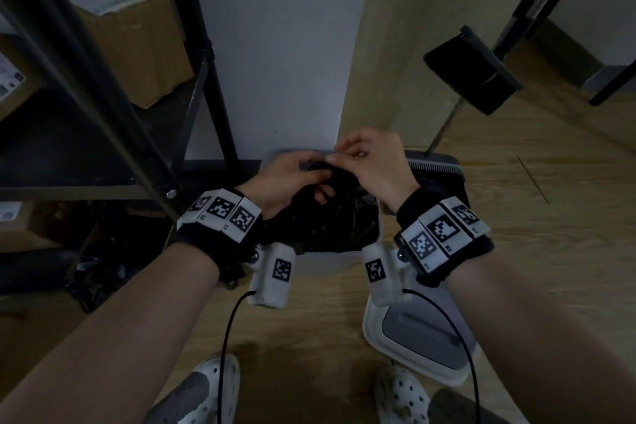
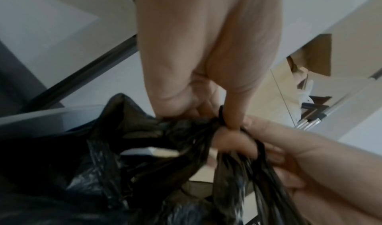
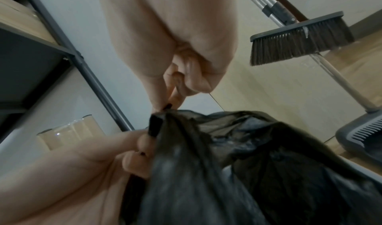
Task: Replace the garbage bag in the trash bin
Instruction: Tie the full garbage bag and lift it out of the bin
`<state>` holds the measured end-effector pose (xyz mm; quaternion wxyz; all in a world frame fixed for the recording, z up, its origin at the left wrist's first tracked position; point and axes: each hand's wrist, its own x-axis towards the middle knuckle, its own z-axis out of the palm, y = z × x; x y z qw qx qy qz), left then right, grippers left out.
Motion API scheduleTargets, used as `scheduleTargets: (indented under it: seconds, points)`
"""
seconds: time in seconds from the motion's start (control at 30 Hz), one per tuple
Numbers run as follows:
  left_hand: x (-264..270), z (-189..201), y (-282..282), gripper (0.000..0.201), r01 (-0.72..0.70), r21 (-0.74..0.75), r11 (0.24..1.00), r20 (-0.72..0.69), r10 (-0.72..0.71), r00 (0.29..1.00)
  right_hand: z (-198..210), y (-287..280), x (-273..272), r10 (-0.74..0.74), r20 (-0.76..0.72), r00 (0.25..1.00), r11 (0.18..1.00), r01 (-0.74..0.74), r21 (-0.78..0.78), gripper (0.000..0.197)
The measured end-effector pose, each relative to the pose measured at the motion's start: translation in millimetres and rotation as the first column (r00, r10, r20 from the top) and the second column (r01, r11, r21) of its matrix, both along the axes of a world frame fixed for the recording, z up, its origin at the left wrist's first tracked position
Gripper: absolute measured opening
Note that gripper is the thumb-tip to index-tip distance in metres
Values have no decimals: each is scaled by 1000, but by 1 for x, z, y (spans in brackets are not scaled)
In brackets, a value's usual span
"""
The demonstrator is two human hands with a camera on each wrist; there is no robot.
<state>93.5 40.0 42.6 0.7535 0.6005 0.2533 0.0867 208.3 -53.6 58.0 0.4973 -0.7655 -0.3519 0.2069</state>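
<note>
A white trash bin (image 1: 327, 262) stands on the floor against the wall, with a full black garbage bag (image 1: 339, 220) in it. My left hand (image 1: 318, 181) grips the gathered neck of the bag from the left. My right hand (image 1: 335, 155) pinches a strip of the bag's top edge just above it. In the left wrist view the left hand (image 2: 208, 115) holds bunched black plastic (image 2: 144, 146), and a thin strip loops round a finger of the right hand (image 2: 233, 140). In the right wrist view the right hand (image 3: 165, 108) pinches the bag (image 3: 206, 163) beside the left hand's fingers (image 3: 142, 143).
The bin's grey and white lid (image 1: 421, 337) lies on the wooden floor at the right, by my feet. A dustpan (image 1: 438, 175) and a broom (image 1: 471, 69) stand right of the bin. A black metal shelf (image 1: 103, 107) with cardboard boxes (image 1: 137, 45) stands left, crumpled black plastic (image 1: 96, 280) under it.
</note>
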Motion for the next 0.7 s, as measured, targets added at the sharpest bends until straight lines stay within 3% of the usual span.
scheduleTargets:
  seconds: [0.1,0.27,0.33,0.47,0.6,0.7]
  points:
    - [2,-1,0,16,-68,-10,998,-20,67,998,1,1,-1,-20,-34,999,1000,20,-18,19]
    - [3,4,3,20,-116,-264,957,-17,116,993,1,3,-8,-29,-277,960,1000,30,-2,13]
    - [2,6,5,18,-109,-302,947,-28,106,994,0,5,-9,-26,-322,946,999,34,20,11]
    - [0,2,8,8,-134,-221,966,-54,125,991,1,4,-9,-10,-284,959,1000,4,-22,14]
    - [-1,-2,10,10,-141,-269,953,-55,130,990,-2,4,-5,-40,-126,991,999,35,-41,16]
    - [-1,-2,11,11,-170,-299,939,-32,168,985,-3,4,-1,-27,-110,994,1000,26,-11,19]
